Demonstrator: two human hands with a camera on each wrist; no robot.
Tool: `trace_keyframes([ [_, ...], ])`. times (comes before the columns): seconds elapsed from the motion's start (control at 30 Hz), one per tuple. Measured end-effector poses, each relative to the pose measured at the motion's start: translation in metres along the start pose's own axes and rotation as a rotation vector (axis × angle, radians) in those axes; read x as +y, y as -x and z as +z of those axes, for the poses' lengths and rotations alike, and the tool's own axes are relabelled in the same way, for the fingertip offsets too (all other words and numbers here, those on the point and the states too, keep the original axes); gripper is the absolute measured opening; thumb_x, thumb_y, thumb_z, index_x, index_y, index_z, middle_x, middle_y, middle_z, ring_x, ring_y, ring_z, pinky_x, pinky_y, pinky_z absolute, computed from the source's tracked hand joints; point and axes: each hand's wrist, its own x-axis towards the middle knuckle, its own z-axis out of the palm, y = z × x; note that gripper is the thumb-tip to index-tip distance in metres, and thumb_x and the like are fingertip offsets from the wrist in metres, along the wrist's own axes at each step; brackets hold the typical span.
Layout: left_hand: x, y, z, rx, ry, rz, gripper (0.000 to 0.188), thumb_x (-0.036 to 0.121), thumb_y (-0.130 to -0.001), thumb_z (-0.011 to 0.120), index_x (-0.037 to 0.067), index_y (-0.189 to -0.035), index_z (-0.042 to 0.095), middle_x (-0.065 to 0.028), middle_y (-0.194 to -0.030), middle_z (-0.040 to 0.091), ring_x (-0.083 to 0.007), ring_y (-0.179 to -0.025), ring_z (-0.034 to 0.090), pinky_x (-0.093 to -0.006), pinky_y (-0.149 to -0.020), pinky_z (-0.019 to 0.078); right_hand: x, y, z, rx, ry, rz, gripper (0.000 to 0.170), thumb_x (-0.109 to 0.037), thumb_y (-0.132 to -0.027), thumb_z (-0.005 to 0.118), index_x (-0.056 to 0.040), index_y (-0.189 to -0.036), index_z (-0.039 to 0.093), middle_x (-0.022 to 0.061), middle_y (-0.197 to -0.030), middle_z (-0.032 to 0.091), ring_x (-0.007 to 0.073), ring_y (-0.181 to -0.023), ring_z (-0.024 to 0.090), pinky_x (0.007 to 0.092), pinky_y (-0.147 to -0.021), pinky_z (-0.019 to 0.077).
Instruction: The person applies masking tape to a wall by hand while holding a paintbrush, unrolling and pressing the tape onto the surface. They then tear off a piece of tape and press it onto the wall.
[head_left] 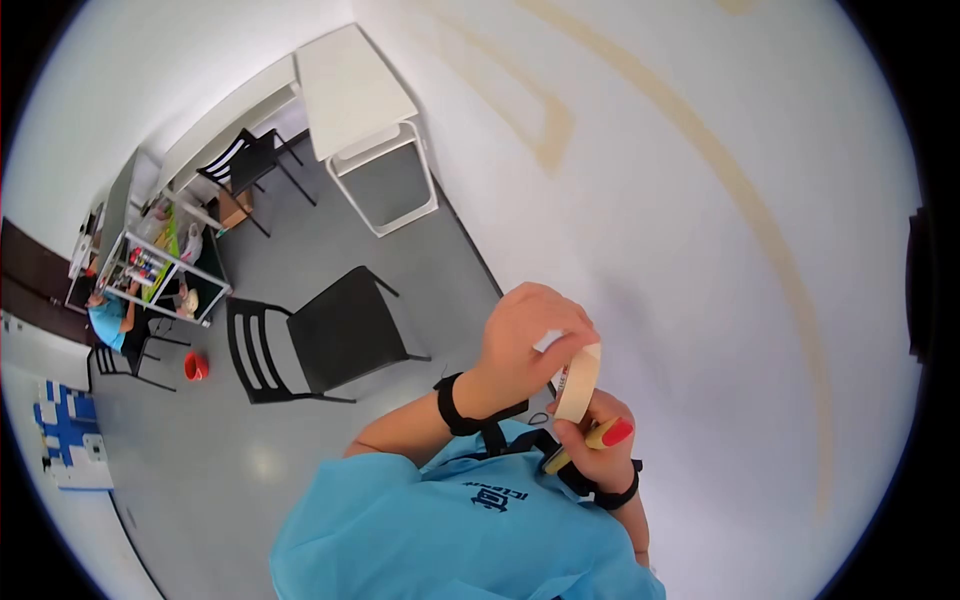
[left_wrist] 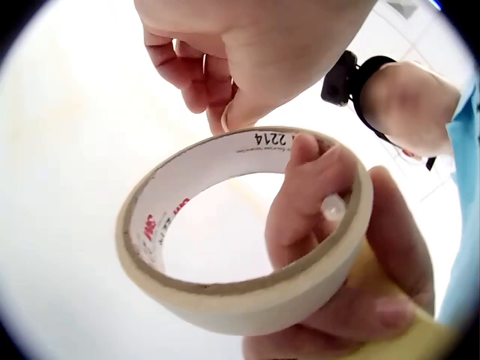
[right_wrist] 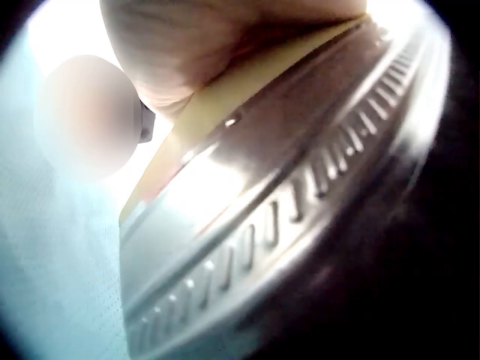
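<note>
A roll of masking tape (head_left: 578, 385) is held between my two hands. My left hand (head_left: 535, 345) is above it, thumb and fingertips pinching at the upper edge of the roll, seen close in the left wrist view. My right hand (head_left: 605, 440) grips the tape roll (left_wrist: 247, 311) from the other side, some of its fingers inside the ring. The same hand also holds a paintbrush (head_left: 600, 436) with a yellow handle and red tip. In the right wrist view the brush's ridged metal ferrule (right_wrist: 255, 232) and dark bristles (right_wrist: 390, 277) fill the foreground.
A white wall (head_left: 680, 330) with pale beige stripes (head_left: 700, 130) rises close on the right. A black chair (head_left: 345, 330) stands on the grey floor to the left. Farther back are a white folding table (head_left: 355, 85), another chair, a red bucket (head_left: 196, 367) and a seated person (head_left: 108, 315) by a rack.
</note>
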Motion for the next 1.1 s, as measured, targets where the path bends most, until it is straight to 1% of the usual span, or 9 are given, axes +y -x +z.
trace_keyframes([
  [0.07,-0.013,-0.006,0.003,-0.025,0.133,-0.082,0.018,0.0,-0.072,0.072,0.007,-0.085,0.062,-0.006,-0.084,0.065,-0.0221,-0.079,0.061,-0.0299,-0.07,0.0467,0.001,-0.008,0.0,0.062,0.01,0.032,0.016,-0.009,-0.076,0.068,-0.0049,-0.092,0.066,0.0044,-0.07,0.062,0.0131,-0.05,0.052,0.0239,-0.048,0.0389],
  [0.13,-0.021,-0.01,0.008,-0.058,0.37,-0.295,0.02,-0.003,-0.075,0.071,0.006,-0.088,0.059,-0.0081,-0.088,0.063,-0.0202,-0.082,0.061,-0.0301,-0.073,0.0479,0.002,-0.013,0.0,0.136,0.067,0.059,0.014,-0.009,-0.077,0.069,-0.0048,-0.09,0.066,0.0048,-0.07,0.062,0.0145,-0.052,0.055,0.0245,-0.05,0.0413],
  [0.27,-0.049,-0.02,0.008,-0.159,0.352,-0.219,0.021,-0.006,-0.076,0.069,0.005,-0.089,0.058,-0.0091,-0.092,0.062,-0.0193,-0.085,0.061,-0.0301,-0.074,0.0486,0.004,-0.031,0.007,0.199,0.112,0.122,0.015,-0.01,-0.076,0.07,-0.0047,-0.088,0.064,0.0073,-0.069,0.06,0.0202,-0.055,0.056,0.0272,-0.052,0.0438],
  [0.53,-0.067,-0.035,0.005,-0.248,0.439,-0.131,0.017,-0.007,-0.076,0.066,0.005,-0.086,0.059,-0.0115,-0.09,0.064,-0.0219,-0.083,0.063,-0.0306,-0.071,0.0507,0.015,-0.041,0.03,0.378,0.104,0.112,0.02,-0.006,-0.075,0.069,-0.0035,-0.094,0.065,0.0088,-0.072,0.06,0.02,-0.055,0.056,0.0265,-0.052,0.0432],
  [0.6,-0.07,-0.033,0.003,-0.244,0.35,-0.03,0.014,-0.006,-0.078,0.064,0.005,-0.084,0.058,-0.0135,-0.092,0.065,-0.0225,-0.082,0.064,-0.0307,-0.07,0.0513,0.016,-0.04,0.033,0.368,0.124,0.063,0.024,-0.004,-0.073,0.069,-0.0028,-0.096,0.065,0.0092,-0.08,0.064,0.0187,-0.054,0.056,0.0263,-0.051,0.0435],
  [0.83,-0.056,-0.028,0.004,-0.228,0.608,-0.058,0.019,-0.008,-0.083,0.055,0.006,-0.09,0.045,-0.0185,-0.1,0.066,-0.0296,-0.097,0.063,-0.0378,-0.081,0.0511,0.019,-0.034,0.03,0.349,0.177,-0.152,0.024,0.0,-0.069,0.07,-0.0048,-0.093,0.067,0.0092,-0.094,0.068,0.0169,-0.053,0.056,0.0254,-0.048,0.0452],
  [0.9,-0.05,-0.028,0.005,-0.226,0.794,-0.177,0.022,-0.009,-0.085,0.052,0.008,-0.094,0.04,-0.0205,-0.103,0.065,-0.0317,-0.104,0.061,-0.0419,-0.087,0.0493,0.015,-0.031,0.021,0.351,0.211,-0.176,0.024,0.0,-0.07,0.07,-0.0052,-0.093,0.067,0.0089,-0.096,0.068,0.0161,-0.052,0.056,0.0251,-0.048,0.0452],
  [1.03,-0.037,-0.031,0.008,-0.214,0.848,-0.236,0.022,-0.008,-0.087,0.051,0.009,-0.094,0.039,-0.0217,-0.103,0.065,-0.03,-0.104,0.061,-0.0424,-0.089,0.0484,0.014,-0.021,0.002,0.395,0.173,-0.238,0.024,0.002,-0.071,0.069,-0.0061,-0.093,0.067,0.0081,-0.099,0.069,0.0141,-0.049,0.055,0.0238,-0.047,0.0447],
  [1.1,-0.032,-0.032,0.01,-0.22,0.879,-0.157,0.023,-0.011,-0.086,0.051,0.008,-0.096,0.042,-0.022,-0.104,0.064,-0.028,-0.092,0.063,-0.0381,-0.081,0.0507,0.014,-0.013,-0.005,0.37,0.165,-0.247,0.024,0.003,-0.072,0.067,-0.0043,-0.094,0.065,0.0112,-0.099,0.068,0.011,-0.049,0.053,0.0218,-0.046,0.042],
])
